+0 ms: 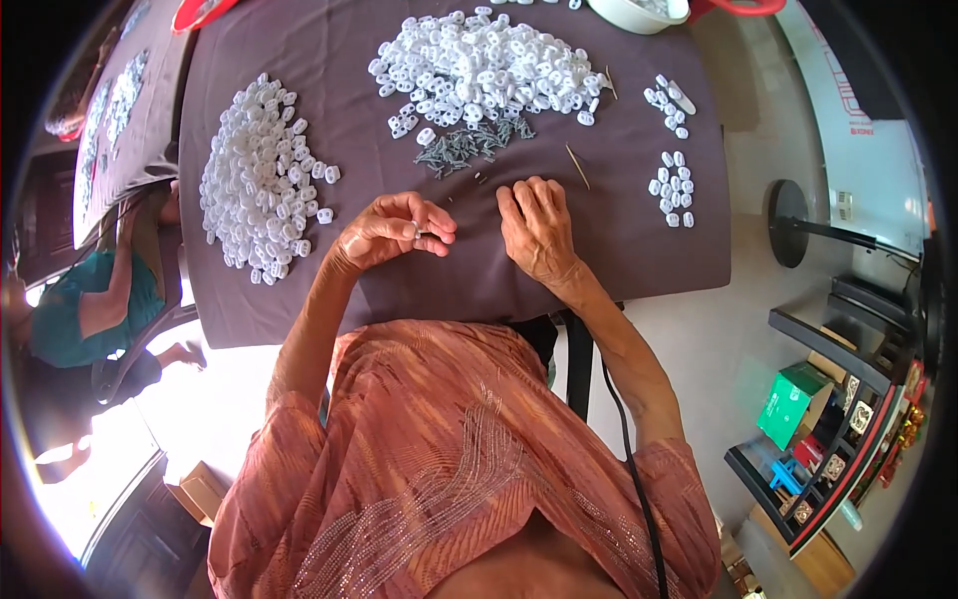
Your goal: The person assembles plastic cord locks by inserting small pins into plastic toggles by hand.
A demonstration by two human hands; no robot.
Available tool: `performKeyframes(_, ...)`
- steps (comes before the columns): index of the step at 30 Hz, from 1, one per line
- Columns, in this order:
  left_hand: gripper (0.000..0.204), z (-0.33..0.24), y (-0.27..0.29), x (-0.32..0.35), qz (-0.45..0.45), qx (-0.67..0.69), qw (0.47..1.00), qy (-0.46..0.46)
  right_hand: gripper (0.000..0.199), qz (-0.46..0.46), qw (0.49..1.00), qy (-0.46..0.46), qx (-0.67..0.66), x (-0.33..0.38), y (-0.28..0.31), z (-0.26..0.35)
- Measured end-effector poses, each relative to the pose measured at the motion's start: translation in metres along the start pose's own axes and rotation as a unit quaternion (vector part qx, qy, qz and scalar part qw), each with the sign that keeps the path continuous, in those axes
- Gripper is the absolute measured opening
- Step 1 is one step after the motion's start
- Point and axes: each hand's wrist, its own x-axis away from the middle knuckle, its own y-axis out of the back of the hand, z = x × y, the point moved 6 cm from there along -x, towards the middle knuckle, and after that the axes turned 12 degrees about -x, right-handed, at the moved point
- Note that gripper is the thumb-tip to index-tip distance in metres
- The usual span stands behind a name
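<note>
My left hand (397,230) is closed in a pinch above the brown tablecloth (439,285). A small white plastic piece (418,234) shows at its fingertips, partly hidden by them. Just to the right, my right hand (539,230) rests with its fingers curled down at the cloth; anything under them is hidden. Beyond the hands lies a heap of small dark grey screw-like pins (469,148). Behind it spreads a large heap of white oval plastic pieces (489,65). A thin tan stick (578,167) lies beyond my right hand.
Another heap of white pieces (259,185) covers the table's left side. Small groups of white pieces (672,190) lie at the right. A white bowl (639,14) stands at the far edge. A person in teal (85,309) sits at the left. A black cable (639,469) hangs beside my right arm.
</note>
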Motion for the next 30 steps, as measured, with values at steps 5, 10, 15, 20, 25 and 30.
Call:
performKeyframes(5, 0.009, 0.001, -0.001, 0.005, -0.003, 0.001, 1.000, -0.008, 0.022, 0.016, 0.999, -0.020, -0.029, -0.005, 0.005, 0.000)
performKeyframes(10, 0.009, 0.002, -0.002, 0.007, 0.003, 0.000, 1.000, -0.014, 0.012, 0.033, 0.989, -0.053, -0.136, -0.034, 0.006, -0.006)
performKeyframes(15, 0.008, 0.003, -0.003, 0.006, 0.007, -0.003, 1.000, -0.007, 0.002, 0.006, 0.975, -0.052, -0.217, -0.081, -0.011, -0.005)
performKeyframes(20, 0.005, 0.003, -0.002, 0.005, 0.001, 0.009, 1.000, -0.001, 0.014, 0.096, 0.975, -0.107, -0.171, -0.108, -0.045, -0.015)
performKeyframes(25, 0.006, 0.003, 0.001, 0.005, -0.009, 0.007, 1.000, 0.006, 0.011, 0.168, 0.971, -0.096, -0.138, -0.119, -0.057, -0.012)
performKeyframes(30, 0.006, 0.003, 0.002, 0.006, -0.015, 0.011, 1.000, 0.004, 0.010, 0.140, 0.977, -0.056, -0.148, -0.120, -0.053, -0.008)
